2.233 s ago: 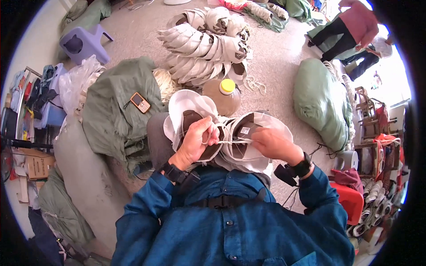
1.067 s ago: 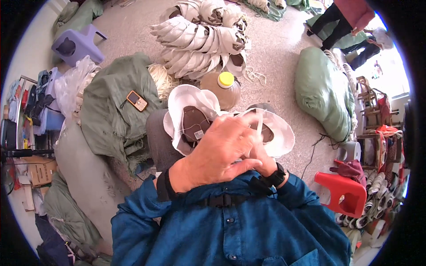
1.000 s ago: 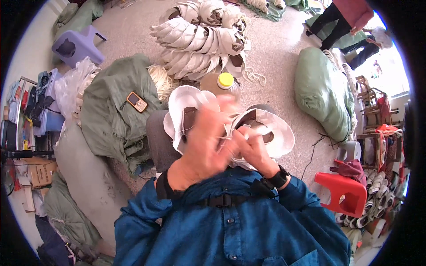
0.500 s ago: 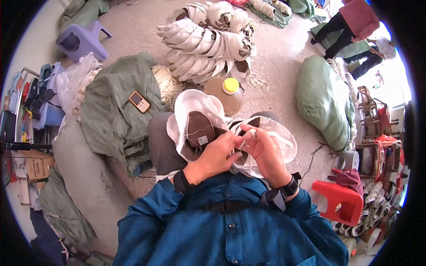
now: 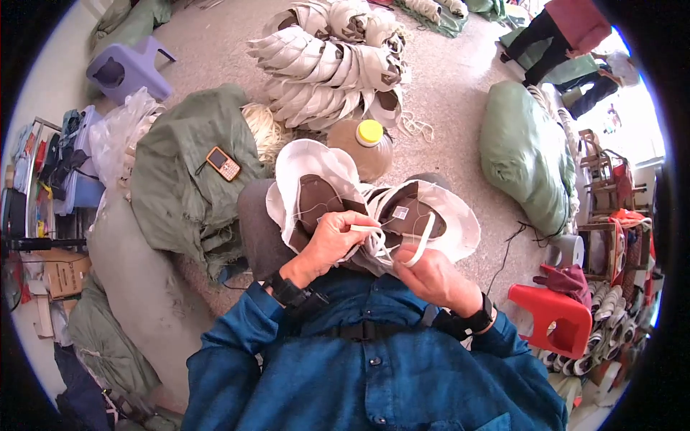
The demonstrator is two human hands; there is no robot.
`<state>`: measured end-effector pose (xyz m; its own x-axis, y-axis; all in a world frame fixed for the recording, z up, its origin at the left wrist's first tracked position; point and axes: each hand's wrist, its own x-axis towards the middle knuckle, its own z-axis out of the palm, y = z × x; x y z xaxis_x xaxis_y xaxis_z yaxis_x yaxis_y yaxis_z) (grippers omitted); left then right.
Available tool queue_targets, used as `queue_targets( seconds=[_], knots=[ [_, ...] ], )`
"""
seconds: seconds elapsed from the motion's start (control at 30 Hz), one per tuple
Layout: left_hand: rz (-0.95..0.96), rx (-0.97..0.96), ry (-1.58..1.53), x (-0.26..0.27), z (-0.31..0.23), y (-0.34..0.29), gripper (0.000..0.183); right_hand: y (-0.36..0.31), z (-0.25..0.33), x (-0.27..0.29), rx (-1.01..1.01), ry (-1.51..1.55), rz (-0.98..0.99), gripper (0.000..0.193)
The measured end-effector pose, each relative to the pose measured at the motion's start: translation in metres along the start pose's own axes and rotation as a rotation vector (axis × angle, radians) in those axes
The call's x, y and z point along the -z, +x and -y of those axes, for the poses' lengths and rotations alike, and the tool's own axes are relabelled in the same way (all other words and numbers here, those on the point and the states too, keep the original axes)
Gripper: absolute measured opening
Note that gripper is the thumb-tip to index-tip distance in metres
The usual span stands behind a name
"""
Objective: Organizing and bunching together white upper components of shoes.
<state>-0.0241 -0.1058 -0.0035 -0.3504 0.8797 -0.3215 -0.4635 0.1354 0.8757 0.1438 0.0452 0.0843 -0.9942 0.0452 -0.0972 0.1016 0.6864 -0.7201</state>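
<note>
Two white shoe uppers with brown linings rest side by side on my lap, the left upper (image 5: 316, 153) and the right upper (image 5: 458, 221). A flat white shoelace (image 5: 427, 235) loops between my hands at the inner edges of the uppers. My left hand (image 5: 325, 246) pinches one part of the lace between thumb and fingers. Closer to my body, my right hand (image 5: 440, 279) is closed on another part, and a lace end sticks up from its fingers. Thin loose threads hang across the linings.
Beyond my knees stand a jug (image 5: 364, 154) with a yellow lid and stacked uppers (image 5: 323, 68). A phone (image 5: 223, 164) lies on green cloth (image 5: 180, 154) at left. On the right are a green sack (image 5: 528, 154) and red stool (image 5: 550, 320). Two people are farther back.
My hands have moved apart; the right hand has come lower and nearer my body, drawing the lace. The right upper's lining is now uncovered.
</note>
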Motion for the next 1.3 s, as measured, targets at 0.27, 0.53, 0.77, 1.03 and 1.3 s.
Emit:
queue_targets(
  seconds=[0.27, 0.53, 0.77, 1.03, 1.3],
  knots=[
    [-0.222, -0.933, 1.224, -0.007, -0.012, 0.011, 0.017, 0.023, 0.01, 0.052, -0.232, 0.504, 0.033, 0.013],
    [-0.347, -0.948, 1.284, 0.002, -0.007, 0.015, 0.012, 0.083, -0.044, -0.015, 0.18, 0.09, -0.173, 0.016],
    [-0.303, -0.862, 1.407, 0.004, -0.012, 0.008, 0.021, 0.078, -0.045, -0.006, 0.133, 0.079, -0.08, 0.009],
    [-0.135, -0.593, 1.368, 0.019, -0.005, -0.02, 0.019, 0.074, -0.053, 0.006, 0.156, -0.369, 0.006, 0.006],
    [-0.114, -0.41, 0.604, 0.011, -0.022, -0.018, 0.02, 0.067, -0.051, -0.004, -0.08, 0.398, 0.085, 0.018]
  ],
)
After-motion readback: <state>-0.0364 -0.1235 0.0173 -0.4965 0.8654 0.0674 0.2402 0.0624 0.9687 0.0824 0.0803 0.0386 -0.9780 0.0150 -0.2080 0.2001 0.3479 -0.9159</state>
